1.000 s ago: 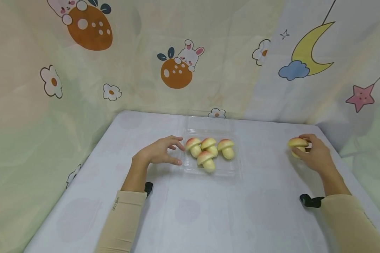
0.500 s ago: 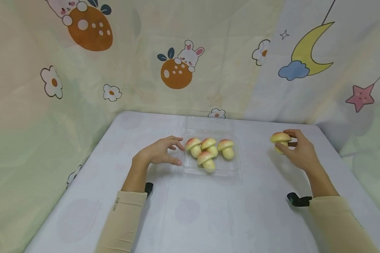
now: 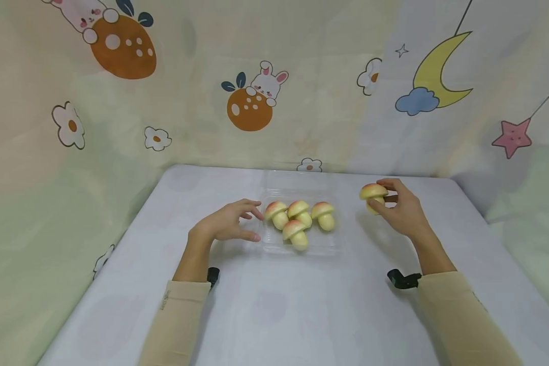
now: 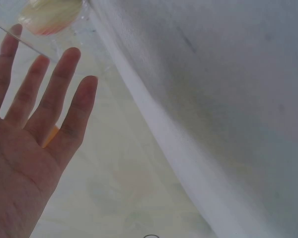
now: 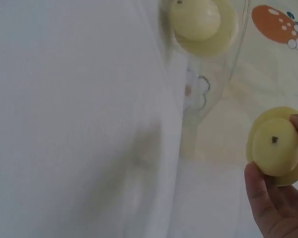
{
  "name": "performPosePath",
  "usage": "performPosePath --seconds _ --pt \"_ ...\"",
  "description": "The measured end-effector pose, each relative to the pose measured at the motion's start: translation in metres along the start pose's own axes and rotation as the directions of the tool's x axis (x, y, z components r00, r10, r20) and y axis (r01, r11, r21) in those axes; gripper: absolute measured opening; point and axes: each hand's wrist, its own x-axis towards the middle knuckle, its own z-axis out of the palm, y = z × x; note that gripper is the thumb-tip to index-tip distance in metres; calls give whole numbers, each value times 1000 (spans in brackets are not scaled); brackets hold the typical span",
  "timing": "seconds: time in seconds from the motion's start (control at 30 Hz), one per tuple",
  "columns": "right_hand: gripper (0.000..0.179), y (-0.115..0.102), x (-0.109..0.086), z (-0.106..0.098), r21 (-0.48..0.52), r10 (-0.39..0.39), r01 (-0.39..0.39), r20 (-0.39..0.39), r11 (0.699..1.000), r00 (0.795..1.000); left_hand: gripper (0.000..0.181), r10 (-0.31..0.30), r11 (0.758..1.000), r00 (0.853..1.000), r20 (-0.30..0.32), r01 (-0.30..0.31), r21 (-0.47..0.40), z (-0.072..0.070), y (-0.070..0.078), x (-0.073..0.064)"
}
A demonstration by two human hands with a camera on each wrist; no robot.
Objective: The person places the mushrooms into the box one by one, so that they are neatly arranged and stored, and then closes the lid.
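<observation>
My right hand [image 3: 403, 212] pinches a toy mushroom [image 3: 373, 192] with a red-tinged yellow cap, held up over the table to the right of the clear plastic box. In the right wrist view the underside of the held mushroom [image 5: 277, 145] shows, fingers on either side of its stem. Several similar mushrooms [image 3: 295, 233] lie in the clear plastic box [image 3: 320, 247], whose lid stands folded back. At the box's left edge my left hand [image 3: 231, 220] has its fingers spread and holds nothing. The left wrist view shows that hand [image 4: 35, 129] palm side, fingertips by the clear plastic.
A white-covered table [image 3: 274, 315] lies under everything. Behind it hangs a cloth backdrop [image 3: 192, 101] printed with rabbits, oranges, flowers and a moon. Each wrist carries a small black camera mount [image 3: 401, 279].
My right hand has carried the mushroom leftward and up, from the table's right side towards the box. The left hand keeps its place beside the box. The head view has shifted slightly.
</observation>
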Motion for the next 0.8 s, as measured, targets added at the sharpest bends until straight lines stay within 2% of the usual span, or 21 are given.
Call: performPosePath --seconds 0.5,0.8 --pt "50 -27 2 35 121 -85 80 37 989 996 56 -7 1000 1000 4 6 29 -2 1 3" --pt "47 -39 0 50 165 -117 102 84 981 990 57 -16 1000 1000 -2 16 10 -1 -2 4"
